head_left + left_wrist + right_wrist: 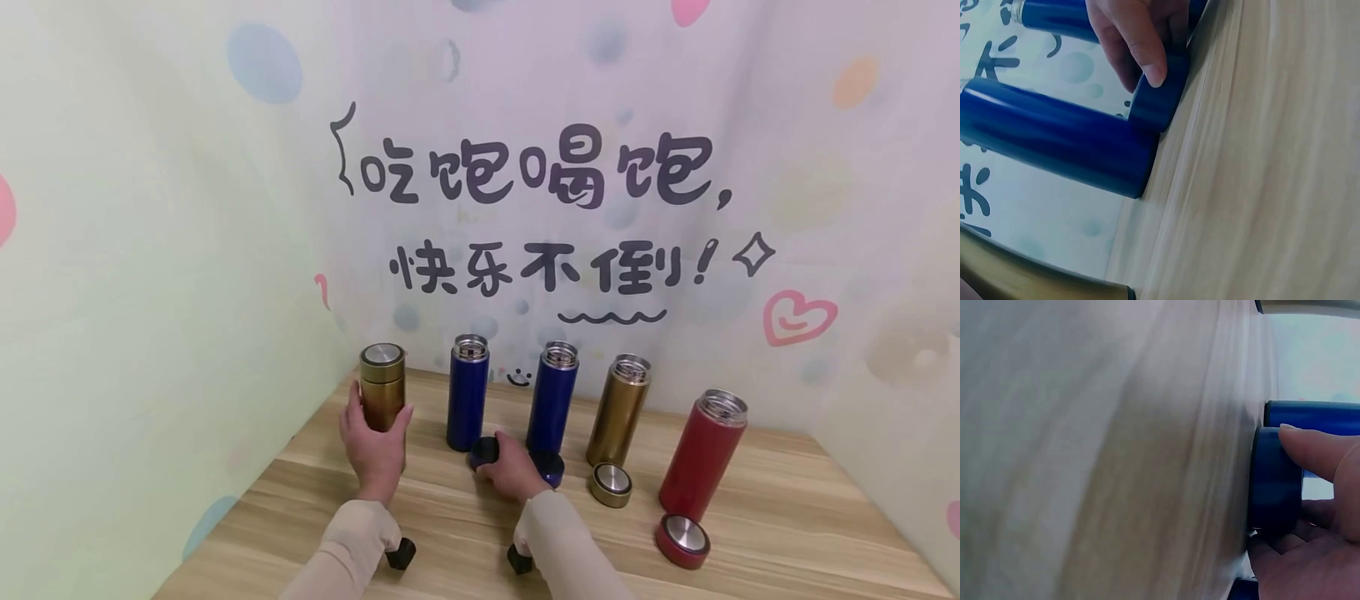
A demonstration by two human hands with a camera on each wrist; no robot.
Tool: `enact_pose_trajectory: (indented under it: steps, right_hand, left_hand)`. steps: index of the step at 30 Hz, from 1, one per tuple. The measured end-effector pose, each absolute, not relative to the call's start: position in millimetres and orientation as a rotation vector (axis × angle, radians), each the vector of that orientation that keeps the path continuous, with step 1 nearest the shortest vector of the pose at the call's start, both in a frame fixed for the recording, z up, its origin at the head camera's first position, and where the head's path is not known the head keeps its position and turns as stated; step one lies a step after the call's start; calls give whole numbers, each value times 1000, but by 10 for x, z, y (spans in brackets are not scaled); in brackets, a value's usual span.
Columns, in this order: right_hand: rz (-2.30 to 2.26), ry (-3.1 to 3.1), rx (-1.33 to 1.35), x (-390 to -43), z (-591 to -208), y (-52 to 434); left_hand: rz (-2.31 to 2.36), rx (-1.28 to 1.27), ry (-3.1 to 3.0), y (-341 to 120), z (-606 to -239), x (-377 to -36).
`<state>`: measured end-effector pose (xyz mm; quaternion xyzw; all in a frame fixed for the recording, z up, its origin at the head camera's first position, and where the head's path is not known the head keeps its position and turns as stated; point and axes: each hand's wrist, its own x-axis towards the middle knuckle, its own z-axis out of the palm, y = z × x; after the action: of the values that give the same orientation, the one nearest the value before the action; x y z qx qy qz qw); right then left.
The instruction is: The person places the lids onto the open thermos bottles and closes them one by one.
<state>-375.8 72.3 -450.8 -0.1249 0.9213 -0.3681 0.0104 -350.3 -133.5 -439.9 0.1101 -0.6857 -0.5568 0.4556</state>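
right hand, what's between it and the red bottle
In the head view, a blue lid beside the right hand, then a gold lid with an open gold bottle just behind.

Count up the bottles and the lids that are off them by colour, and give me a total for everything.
Gold bottles: 2
Blue bottles: 2
Red bottle: 1
Blue lids off: 2
Gold lid off: 1
Red lid off: 1
Total: 9
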Motion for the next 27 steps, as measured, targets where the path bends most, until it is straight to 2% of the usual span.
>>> enact_pose_trajectory:
  steps: [14,27]
  right_hand:
    - [-1146,2891,-395,-3750,-4506,798]
    - [-1218,2958,-560,-3683,-4518,853]
  left_hand:
    - [-1065,157,-1502,-1114,-4290,-3366]
    - [-1022,-15,-1454,-905,-4358,-3323]
